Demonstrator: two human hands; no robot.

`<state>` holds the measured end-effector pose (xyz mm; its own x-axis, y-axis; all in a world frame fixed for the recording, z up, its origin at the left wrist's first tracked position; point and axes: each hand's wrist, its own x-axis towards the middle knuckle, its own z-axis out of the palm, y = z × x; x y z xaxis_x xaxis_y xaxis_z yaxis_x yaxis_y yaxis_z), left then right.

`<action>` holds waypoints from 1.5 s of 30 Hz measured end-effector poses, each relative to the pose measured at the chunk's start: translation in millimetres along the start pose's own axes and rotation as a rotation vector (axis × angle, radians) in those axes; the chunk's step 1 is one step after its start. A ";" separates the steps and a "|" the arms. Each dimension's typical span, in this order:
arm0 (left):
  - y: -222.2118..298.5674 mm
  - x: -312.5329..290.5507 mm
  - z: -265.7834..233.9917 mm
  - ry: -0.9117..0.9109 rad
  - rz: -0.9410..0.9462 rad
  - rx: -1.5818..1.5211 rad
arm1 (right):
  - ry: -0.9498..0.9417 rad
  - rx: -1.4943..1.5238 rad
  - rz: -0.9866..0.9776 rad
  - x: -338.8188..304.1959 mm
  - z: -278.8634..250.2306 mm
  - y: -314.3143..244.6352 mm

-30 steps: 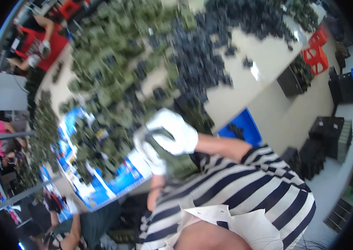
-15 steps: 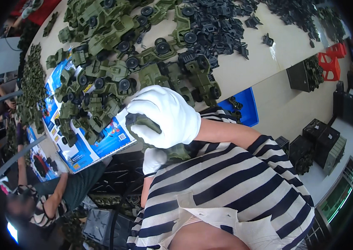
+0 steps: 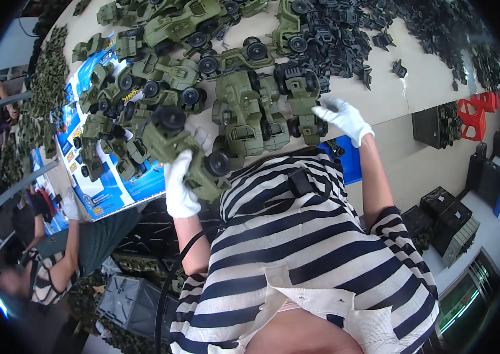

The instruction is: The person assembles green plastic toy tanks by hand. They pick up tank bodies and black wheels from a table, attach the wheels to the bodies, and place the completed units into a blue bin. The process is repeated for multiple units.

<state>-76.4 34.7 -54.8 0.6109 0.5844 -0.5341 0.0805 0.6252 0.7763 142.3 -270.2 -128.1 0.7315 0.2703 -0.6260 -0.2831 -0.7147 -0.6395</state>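
My left hand (image 3: 181,187), in a white glove, grips an olive-green toy jeep (image 3: 186,158) with black wheels, tilted above the table's near edge. My right hand (image 3: 347,120), also gloved in white, is open with its fingers stretched to the left. Its fingertips reach the side of another green toy jeep (image 3: 305,100) at the table edge; whether they touch it I cannot tell. Between the hands stands a larger-looking green jeep body (image 3: 238,112), close against other jeeps.
Green jeeps and body parts pile up on the table (image 3: 379,88), several over a blue printed sheet (image 3: 123,192). Small black parts (image 3: 344,44) lie heaped at the back. A blue bin (image 3: 351,159) sits below the right edge. At left, a co-worker's gloved hand (image 3: 70,205) is near the table.
My right hand has left the held jeep and moved right, opening beside the jeeps at the edge. My left hand has risen into view, with the jeep now turned wheels showing.
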 end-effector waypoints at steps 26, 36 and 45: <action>-16.6 79.8 -36.1 -0.259 -0.195 0.179 | 0.091 0.207 -0.082 -35.8 45.0 -49.8; -51.7 82.0 -68.9 -0.312 -0.198 0.283 | -0.440 0.281 0.086 -9.6 51.7 -56.5; -47.1 90.1 -50.7 -0.411 -0.255 0.240 | -0.506 0.487 -0.137 -9.4 72.2 -31.7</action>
<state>-65.1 84.1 -156.5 0.8023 0.1491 -0.5779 0.4149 0.5568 0.7196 99.6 -203.5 -134.1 0.4361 0.6879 -0.5802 -0.5403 -0.3154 -0.7801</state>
